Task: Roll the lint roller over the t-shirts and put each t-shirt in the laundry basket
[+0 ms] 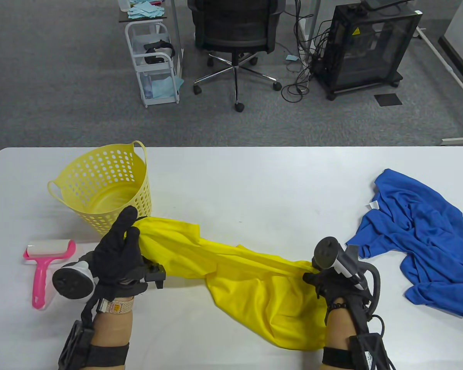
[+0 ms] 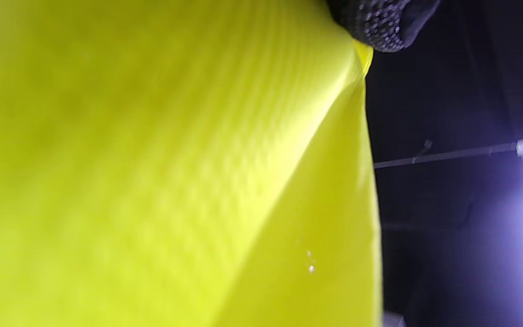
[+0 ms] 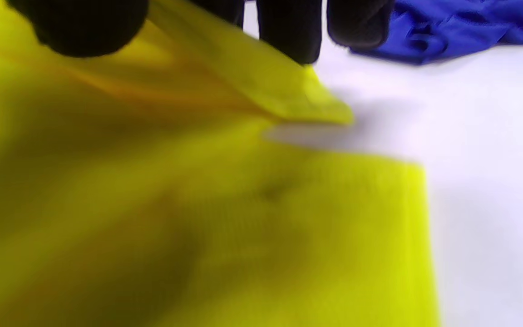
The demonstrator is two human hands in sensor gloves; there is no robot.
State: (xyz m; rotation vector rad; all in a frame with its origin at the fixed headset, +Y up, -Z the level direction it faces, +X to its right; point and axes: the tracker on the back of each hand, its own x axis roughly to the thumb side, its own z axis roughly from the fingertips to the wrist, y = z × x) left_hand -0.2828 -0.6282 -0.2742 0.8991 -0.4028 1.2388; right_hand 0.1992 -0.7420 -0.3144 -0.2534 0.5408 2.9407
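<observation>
A yellow t-shirt (image 1: pixel 254 285) stretches between both hands over the table's front. My left hand (image 1: pixel 119 246) grips one end of it, raised just in front of the yellow laundry basket (image 1: pixel 104 185). My right hand (image 1: pixel 324 277) pinches the other end low over the table. The yellow t-shirt (image 2: pixel 152 181) fills the left wrist view, with a gloved fingertip (image 2: pixel 379 22) at its top edge. In the right wrist view gloved fingers (image 3: pixel 288 32) hold the yellow t-shirt (image 3: pixel 198 204). A pink lint roller (image 1: pixel 46 266) lies at the front left. A blue t-shirt (image 1: pixel 416 239) lies crumpled at the right.
The white table (image 1: pixel 254 181) has bare surface in the middle and back. Beyond its far edge stand an office chair (image 1: pixel 235 34), a white trolley (image 1: pixel 154 65) and a black cabinet on wheels (image 1: pixel 366 46) on grey carpet.
</observation>
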